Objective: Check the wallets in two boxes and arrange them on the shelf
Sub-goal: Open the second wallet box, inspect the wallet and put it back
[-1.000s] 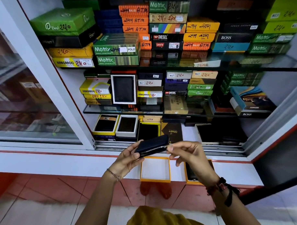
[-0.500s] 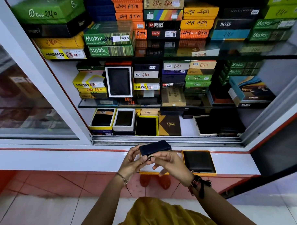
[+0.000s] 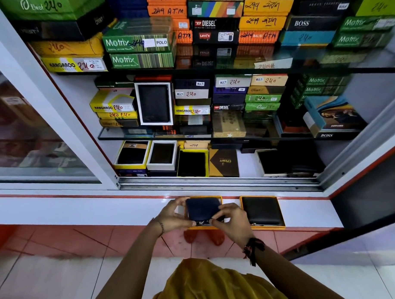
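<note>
Navy wallet (image 3: 203,208) is held flat at lower centre of frame, directly over the left orange-rimmed box (image 3: 221,201) on the counter (image 3: 310,212). It is seen lying in or just above that box; full seating cannot be told.

Left hand (image 3: 172,217) is closed on the wallet's left edge. Right hand (image 3: 232,222) is pinched on its near right corner, fingertips (image 3: 213,220) at the near rim. Both hands are touching it, one per side, so neither is nearer.

Key relation: the wallet is roughly square to the box, its near edge parallel to the counter front, with the box rim visible on the far and near sides. Judged: the move in hand is a seat-down into the box, little lateral correction needed.

Second box (image 3: 281,211) is just beside on the right, apart from the first, with a black wallet (image 3: 261,211) already lying in it.

Counter is a narrow white ledge; the near box rims are close to its front edge, so a push toward the person is judged risky.

Shelf (image 3: 246,164) is above the counter in frame, behind the open sliding track. A bare patch is seen between the brown box (image 3: 223,163) and the white-rimmed box (image 3: 274,162); judged the likeliest room for the two boxes.
</note>
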Action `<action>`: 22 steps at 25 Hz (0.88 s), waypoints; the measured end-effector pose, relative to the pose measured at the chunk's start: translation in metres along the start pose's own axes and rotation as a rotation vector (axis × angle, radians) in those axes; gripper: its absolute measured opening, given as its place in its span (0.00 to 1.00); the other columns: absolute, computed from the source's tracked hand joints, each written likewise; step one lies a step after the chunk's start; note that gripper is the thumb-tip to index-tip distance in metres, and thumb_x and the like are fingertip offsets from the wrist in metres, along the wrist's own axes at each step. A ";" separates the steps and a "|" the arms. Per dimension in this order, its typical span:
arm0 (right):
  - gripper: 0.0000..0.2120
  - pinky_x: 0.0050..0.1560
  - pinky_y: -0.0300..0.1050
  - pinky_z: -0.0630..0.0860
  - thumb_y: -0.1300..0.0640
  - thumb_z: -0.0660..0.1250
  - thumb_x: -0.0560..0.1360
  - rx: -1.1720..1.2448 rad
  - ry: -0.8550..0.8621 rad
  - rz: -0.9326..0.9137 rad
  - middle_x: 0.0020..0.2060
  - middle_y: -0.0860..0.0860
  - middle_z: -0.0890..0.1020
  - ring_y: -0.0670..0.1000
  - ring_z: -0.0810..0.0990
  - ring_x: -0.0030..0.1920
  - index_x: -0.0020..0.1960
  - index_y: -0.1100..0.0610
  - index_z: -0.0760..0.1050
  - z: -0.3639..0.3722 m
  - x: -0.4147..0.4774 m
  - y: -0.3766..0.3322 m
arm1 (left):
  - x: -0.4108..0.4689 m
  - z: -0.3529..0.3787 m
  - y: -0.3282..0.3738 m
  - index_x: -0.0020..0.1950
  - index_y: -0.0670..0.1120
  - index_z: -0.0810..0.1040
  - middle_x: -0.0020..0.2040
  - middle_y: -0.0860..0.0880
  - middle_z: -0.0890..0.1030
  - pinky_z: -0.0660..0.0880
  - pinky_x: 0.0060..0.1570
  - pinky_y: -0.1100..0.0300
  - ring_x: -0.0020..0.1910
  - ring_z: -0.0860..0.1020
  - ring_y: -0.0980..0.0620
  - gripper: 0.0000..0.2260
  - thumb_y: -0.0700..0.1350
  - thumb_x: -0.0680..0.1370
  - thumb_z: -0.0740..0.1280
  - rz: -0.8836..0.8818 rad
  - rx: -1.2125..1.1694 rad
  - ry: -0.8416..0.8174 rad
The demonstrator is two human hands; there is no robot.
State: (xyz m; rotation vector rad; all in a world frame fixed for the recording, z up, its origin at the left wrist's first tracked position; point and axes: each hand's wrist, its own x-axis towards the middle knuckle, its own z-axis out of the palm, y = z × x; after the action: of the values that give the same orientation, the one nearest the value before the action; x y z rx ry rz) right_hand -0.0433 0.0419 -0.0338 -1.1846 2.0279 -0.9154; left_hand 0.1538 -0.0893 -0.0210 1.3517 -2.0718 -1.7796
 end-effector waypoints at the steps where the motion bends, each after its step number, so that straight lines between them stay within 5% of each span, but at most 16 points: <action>1: 0.05 0.58 0.43 0.77 0.51 0.78 0.67 -0.046 -0.008 -0.003 0.55 0.47 0.79 0.45 0.79 0.55 0.42 0.50 0.87 0.001 0.000 -0.001 | 0.003 -0.001 -0.001 0.74 0.52 0.64 0.65 0.50 0.68 0.79 0.41 0.69 0.46 0.81 0.53 0.41 0.41 0.66 0.80 0.015 0.097 0.015; 3: 0.06 0.57 0.41 0.77 0.49 0.77 0.67 -0.149 -0.030 -0.013 0.54 0.46 0.77 0.45 0.78 0.54 0.42 0.49 0.86 0.006 0.003 -0.005 | 0.010 0.000 -0.003 0.76 0.51 0.61 0.67 0.49 0.64 0.79 0.45 0.69 0.47 0.80 0.51 0.44 0.44 0.65 0.79 0.034 0.302 0.043; 6: 0.07 0.54 0.43 0.79 0.47 0.77 0.66 -0.239 -0.057 0.024 0.53 0.48 0.76 0.47 0.79 0.51 0.41 0.49 0.84 0.009 0.007 -0.009 | 0.015 0.005 -0.008 0.78 0.50 0.55 0.70 0.47 0.57 0.74 0.64 0.58 0.62 0.75 0.44 0.46 0.46 0.67 0.78 0.012 0.457 0.044; 11: 0.23 0.53 0.40 0.74 0.46 0.80 0.63 -0.199 -0.025 0.142 0.58 0.53 0.70 0.49 0.73 0.50 0.53 0.53 0.77 0.009 0.013 -0.003 | 0.014 0.010 -0.020 0.76 0.54 0.57 0.67 0.51 0.63 0.78 0.59 0.51 0.67 0.71 0.46 0.49 0.51 0.61 0.79 -0.056 0.272 0.104; 14: 0.39 0.61 0.47 0.76 0.45 0.81 0.63 -0.083 -0.012 0.271 0.63 0.57 0.72 0.56 0.76 0.61 0.68 0.56 0.69 0.012 0.021 0.003 | 0.014 0.018 -0.011 0.70 0.48 0.67 0.66 0.50 0.72 0.78 0.58 0.49 0.64 0.74 0.47 0.34 0.54 0.68 0.74 -0.210 0.090 0.196; 17: 0.35 0.58 0.45 0.76 0.48 0.79 0.68 -0.070 -0.089 0.287 0.63 0.58 0.79 0.56 0.78 0.61 0.68 0.61 0.71 0.008 0.023 0.003 | 0.008 0.027 0.008 0.55 0.46 0.79 0.57 0.42 0.82 0.81 0.51 0.51 0.52 0.81 0.44 0.09 0.46 0.77 0.66 -0.257 0.095 0.224; 22: 0.28 0.53 0.41 0.79 0.49 0.81 0.64 0.066 -0.040 0.194 0.55 0.49 0.84 0.47 0.82 0.53 0.61 0.54 0.79 -0.030 0.001 -0.022 | -0.026 0.012 0.052 0.51 0.43 0.82 0.49 0.45 0.85 0.81 0.53 0.50 0.50 0.83 0.45 0.11 0.45 0.70 0.73 -0.271 0.086 0.259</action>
State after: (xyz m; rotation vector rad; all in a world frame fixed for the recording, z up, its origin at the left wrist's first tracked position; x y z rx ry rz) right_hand -0.0562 0.0411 0.0009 -0.9443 2.0237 -0.8489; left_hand 0.1340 -0.0670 0.0300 1.8532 -1.9225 -1.5131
